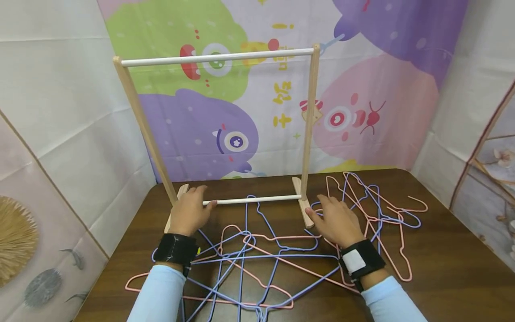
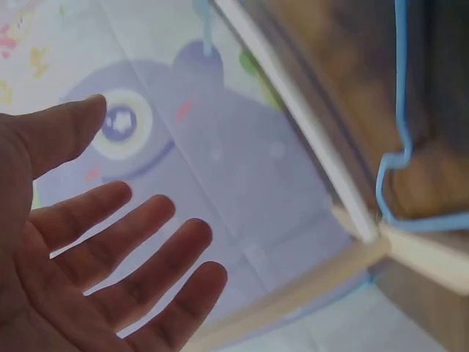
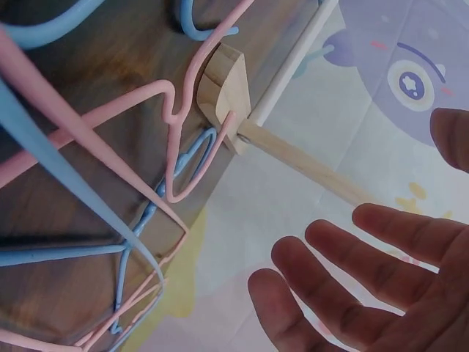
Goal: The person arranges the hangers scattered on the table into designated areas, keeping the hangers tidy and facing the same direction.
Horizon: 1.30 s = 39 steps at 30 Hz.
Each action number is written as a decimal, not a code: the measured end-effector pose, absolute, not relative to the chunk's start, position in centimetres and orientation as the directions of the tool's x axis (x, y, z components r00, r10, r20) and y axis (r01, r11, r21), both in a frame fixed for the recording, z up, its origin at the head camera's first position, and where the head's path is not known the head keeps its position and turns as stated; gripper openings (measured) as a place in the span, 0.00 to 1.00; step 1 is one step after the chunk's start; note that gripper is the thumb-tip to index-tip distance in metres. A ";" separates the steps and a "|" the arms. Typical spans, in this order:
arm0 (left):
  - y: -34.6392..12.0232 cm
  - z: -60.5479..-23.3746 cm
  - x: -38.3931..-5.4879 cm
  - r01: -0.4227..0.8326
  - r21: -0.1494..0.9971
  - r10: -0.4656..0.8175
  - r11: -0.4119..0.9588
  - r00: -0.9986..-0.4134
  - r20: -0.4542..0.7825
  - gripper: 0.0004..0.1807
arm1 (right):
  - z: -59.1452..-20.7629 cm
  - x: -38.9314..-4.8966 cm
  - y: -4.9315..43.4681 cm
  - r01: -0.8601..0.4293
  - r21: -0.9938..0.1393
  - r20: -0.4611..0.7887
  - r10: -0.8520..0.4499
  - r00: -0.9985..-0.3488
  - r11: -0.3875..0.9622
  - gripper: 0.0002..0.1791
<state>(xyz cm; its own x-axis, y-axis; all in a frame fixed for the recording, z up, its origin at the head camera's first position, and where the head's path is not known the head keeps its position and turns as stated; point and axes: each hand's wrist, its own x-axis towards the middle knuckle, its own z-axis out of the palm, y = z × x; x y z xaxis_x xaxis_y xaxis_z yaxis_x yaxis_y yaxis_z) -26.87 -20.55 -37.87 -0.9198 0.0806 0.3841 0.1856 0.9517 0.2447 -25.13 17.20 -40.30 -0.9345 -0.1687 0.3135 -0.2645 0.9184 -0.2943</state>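
A small wooden clothes rack with a white top rod [image 1: 217, 57] and a white lower rod [image 1: 257, 200] stands upright on the brown table. My left hand [image 1: 187, 214] is beside the rack's left foot, and the left wrist view has its fingers [image 2: 165, 249] spread with nothing between them. Close to the right foot [image 1: 303, 206] is my right hand [image 1: 335, 221]; its fingers [image 3: 352, 257] are extended and hold nothing in the right wrist view. From the head view I cannot tell whether either hand touches the rack. Blue hangers [image 1: 281, 256] and pink hangers lie tangled before it.
Another heap of pink and blue hangers [image 1: 378, 219] lies at the table's right side, some near my right hand. Behind the rack hangs a cartoon-printed cloth [image 1: 273, 147]. Pale fabric walls [image 1: 72, 80] flank the table [image 1: 454, 264] on both sides.
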 end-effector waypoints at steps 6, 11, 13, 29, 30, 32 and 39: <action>-23.0 -36.4 -28.0 0.139 0.313 -0.019 0.940 -0.891 0.453 0.29 | -40.2 -25.2 17.4 -0.267 -0.305 0.304 -0.172 -0.937 0.914 0.36; -24.6 -35.4 -29.7 0.134 0.396 -0.155 0.909 -0.772 0.617 0.28 | -40.2 -25.1 17.5 -0.264 -0.308 0.305 -0.167 -0.937 0.914 0.36; -25.2 -34.8 -30.7 0.132 0.439 -0.234 0.889 -0.693 0.682 0.29 | -40.3 -25.1 17.7 -0.253 -0.313 0.303 -0.156 -0.940 0.915 0.35; -28.8 -32.0 -34.8 0.045 0.625 -0.424 0.779 -0.697 0.578 0.33 | -41.8 -25.4 21.8 -0.131 -0.344 0.238 -0.049 -0.970 0.930 0.30; -28.9 -32.0 -35.0 0.053 0.623 -0.413 0.781 -0.705 0.577 0.32 | -41.9 -25.4 22.2 -0.119 -0.342 0.228 -0.041 -0.973 0.932 0.29; -29.1 -32.0 -35.2 0.073 0.620 -0.395 0.781 -0.712 0.581 0.30 | -42.0 -25.5 22.8 -0.104 -0.336 0.214 -0.031 -0.976 0.936 0.28; -29.3 -31.6 -35.5 0.120 0.645 -0.379 0.755 -0.723 0.578 0.26 | -41.9 -25.6 24.7 -0.040 -0.338 0.132 0.005 -0.991 0.940 0.33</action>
